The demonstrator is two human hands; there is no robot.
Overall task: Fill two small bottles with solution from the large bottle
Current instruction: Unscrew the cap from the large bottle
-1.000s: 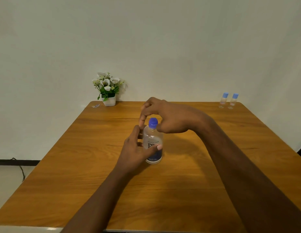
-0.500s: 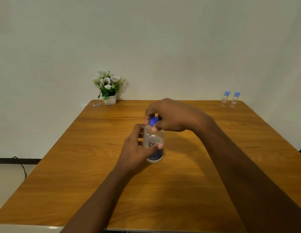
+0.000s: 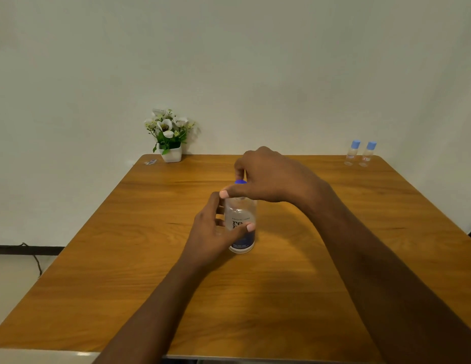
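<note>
The large clear bottle [image 3: 241, 227] with a blue-and-white label stands upright in the middle of the wooden table [image 3: 255, 298]. My left hand [image 3: 213, 232] wraps around its body from the left. My right hand [image 3: 271, 177] comes from the right and closes over its blue cap [image 3: 240, 182], of which only a sliver shows between the fingers. Two small clear bottles with light blue caps stand side by side at the far right corner, the left one [image 3: 352, 152] and the right one [image 3: 368, 154], far from both hands.
A small white pot of white flowers [image 3: 169, 137] stands at the far left corner, with a small flat object [image 3: 150, 162] beside it on the table. The table's back edge meets a plain wall. A dark cable [image 3: 36, 258] runs along the floor at left.
My right hand has come down over the blue cap and turned, so its fingers now cover most of the cap. My left hand keeps its hold on the bottle's body.
</note>
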